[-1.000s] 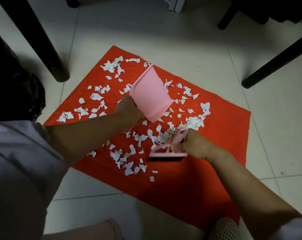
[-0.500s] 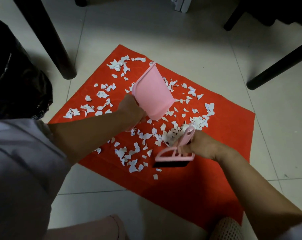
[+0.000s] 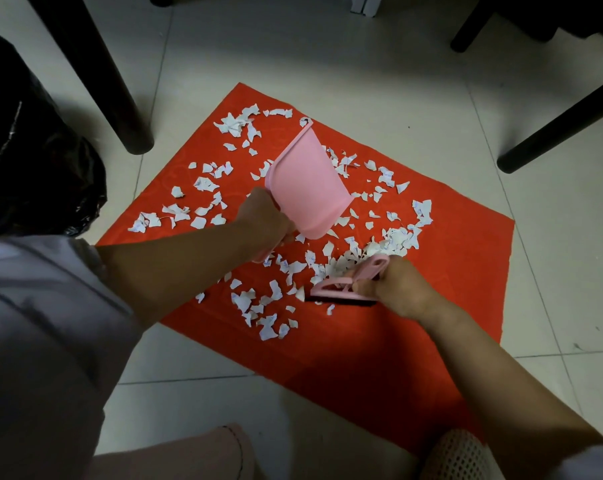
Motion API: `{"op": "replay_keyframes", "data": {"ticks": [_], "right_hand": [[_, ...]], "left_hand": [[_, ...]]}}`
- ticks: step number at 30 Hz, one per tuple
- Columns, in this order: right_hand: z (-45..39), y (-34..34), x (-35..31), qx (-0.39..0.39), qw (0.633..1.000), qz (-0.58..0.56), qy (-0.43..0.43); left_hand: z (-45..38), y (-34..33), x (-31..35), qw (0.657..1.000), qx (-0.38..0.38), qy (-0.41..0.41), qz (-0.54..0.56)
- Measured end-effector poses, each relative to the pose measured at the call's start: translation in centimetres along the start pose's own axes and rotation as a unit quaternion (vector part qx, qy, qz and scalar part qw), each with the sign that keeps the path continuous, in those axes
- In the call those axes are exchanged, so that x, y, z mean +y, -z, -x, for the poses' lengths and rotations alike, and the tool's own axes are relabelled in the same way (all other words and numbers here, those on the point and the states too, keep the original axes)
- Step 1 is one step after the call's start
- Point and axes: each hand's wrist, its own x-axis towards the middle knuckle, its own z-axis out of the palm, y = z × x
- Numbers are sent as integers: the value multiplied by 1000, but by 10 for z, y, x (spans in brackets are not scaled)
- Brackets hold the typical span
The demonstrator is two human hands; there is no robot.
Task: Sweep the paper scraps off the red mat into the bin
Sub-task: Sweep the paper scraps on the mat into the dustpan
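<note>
A red mat (image 3: 372,344) lies on the tiled floor, strewn with several white paper scraps (image 3: 258,306), thickest in a heap at the mat's right. My left hand (image 3: 267,221) grips the handle of a pink dustpan (image 3: 307,188), held tilted above the mat's middle with its underside toward me. My right hand (image 3: 397,289) holds a small pink brush (image 3: 341,289) whose black bristles touch the mat amid the scraps. A bin lined with a black bag (image 3: 33,161) stands at the left, just off the mat.
Black furniture legs stand around the mat: one (image 3: 99,74) at the back left, others (image 3: 563,119) at the right. A white object (image 3: 366,3) shows at the top edge. My knees and a mesh shoe (image 3: 459,455) are at the bottom.
The brush has slid a little toward the scraps near the mat's front, pushing some leftward. The dustpan stays raised in much the same pose. The view has shifted slightly.
</note>
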Motion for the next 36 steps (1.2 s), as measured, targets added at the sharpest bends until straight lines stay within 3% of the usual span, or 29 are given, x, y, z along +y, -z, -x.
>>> {"op": "replay_keyframes", "data": {"ticks": [2,5,7,15,17,22,31,33,36], "right_hand": [[0,9,-1,-9,1000,-23,0],[5,3,-6,-112,994,1,-15],[6,-11,-7,-137,990,31,-3],[-3,-14,-12,36,999,-14,0],[-2,-3,-11,27,999,-24,1],[4,-16,-18,-118,993,31,-12],[-7,-15,-19,91,996,0,5],[-6,-8,-19,74,997,-18,-3],[-3,-15,-19,-29,999,-8,-21]], "left_hand": [[0,1,0,1000,3,2,3],[0,1,2,1000,3,9,9],[1,1,3,1000,0,6,8],[2,4,2,1000,5,-1,4],[2,4,2,1000,8,-2,5],[2,3,4,1000,6,1,10],[0,5,-3,1000,12,-5,-1],[1,4,-3,1000,16,-8,-4],[1,3,-2,1000,11,-2,1]]}}
